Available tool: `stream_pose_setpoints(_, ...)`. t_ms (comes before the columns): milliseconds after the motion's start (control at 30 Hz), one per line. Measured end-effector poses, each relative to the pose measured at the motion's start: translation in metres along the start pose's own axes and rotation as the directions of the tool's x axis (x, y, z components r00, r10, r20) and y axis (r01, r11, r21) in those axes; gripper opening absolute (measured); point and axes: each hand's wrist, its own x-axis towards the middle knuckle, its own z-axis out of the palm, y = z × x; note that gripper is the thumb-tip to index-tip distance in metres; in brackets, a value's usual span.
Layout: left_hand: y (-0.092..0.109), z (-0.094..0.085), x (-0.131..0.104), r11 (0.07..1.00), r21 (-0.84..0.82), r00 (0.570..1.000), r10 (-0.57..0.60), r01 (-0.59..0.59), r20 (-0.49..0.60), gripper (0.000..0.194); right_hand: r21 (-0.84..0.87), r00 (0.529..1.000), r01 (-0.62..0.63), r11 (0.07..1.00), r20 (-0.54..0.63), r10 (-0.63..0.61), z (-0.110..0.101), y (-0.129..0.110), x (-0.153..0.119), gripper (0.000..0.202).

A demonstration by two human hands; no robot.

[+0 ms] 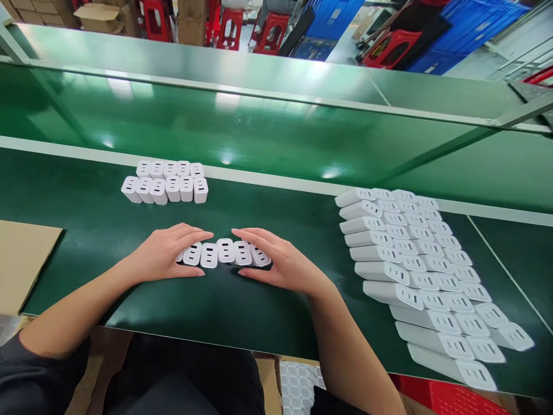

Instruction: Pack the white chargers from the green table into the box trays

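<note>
A short row of white charger blocks (pixel 226 251) with port slots facing up stands on the green table in front of me. My left hand (pixel 173 252) curves round the row's left end, thumb on the near side and fingers on the far side. Round the right end, my right hand (pixel 270 256) does the same. The blocks in the middle show between the two hands; those at the ends are partly hidden by my fingers. One block near the middle sits slightly farther back than its left neighbour.
Two rows of white charger blocks (pixel 173 189) stand at the back left. Many more blocks (pixel 410 263) lie tilted in rows on the right. A cardboard sheet (pixel 26 259) is at the left edge. Behind the green panel (pixel 259 129) are red stools (pixel 231 27) and blue crates (pixel 330 23).
</note>
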Motion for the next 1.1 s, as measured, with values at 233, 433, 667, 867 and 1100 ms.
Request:
stream_pose_setpoints(233,0.004,0.008,0.000,0.991,0.124,0.991,0.054,-0.039,-0.119,0.048,-0.036,0.998,0.027,0.999,-0.056,-0.029,0.010,-0.004,0.006,0.046)
stream_pose_setpoints(433,0.008,0.007,0.001,0.984,0.163,0.983,0.093,-0.067,-0.161,0.048,-0.017,1.000,0.007,1.000,-0.024,-0.008,0.005,-0.007,0.004,0.062)
stream_pose_setpoints(667,0.007,0.003,0.001,0.983,0.162,0.984,0.114,-0.091,-0.138,0.050,0.070,0.994,-0.075,0.995,0.085,0.069,-0.014,0.003,-0.006,0.067)
stream_pose_setpoints(867,0.006,0.004,0.001,0.981,0.175,0.986,0.111,-0.088,-0.124,0.048,0.075,0.990,-0.106,0.992,0.100,0.098,-0.014,0.002,-0.004,0.049)
stream_pose_setpoints(1100,0.007,0.002,0.002,0.976,0.197,0.988,0.118,-0.095,-0.104,0.046,0.028,0.993,-0.090,0.996,0.078,0.087,-0.011,-0.001,-0.002,0.049)
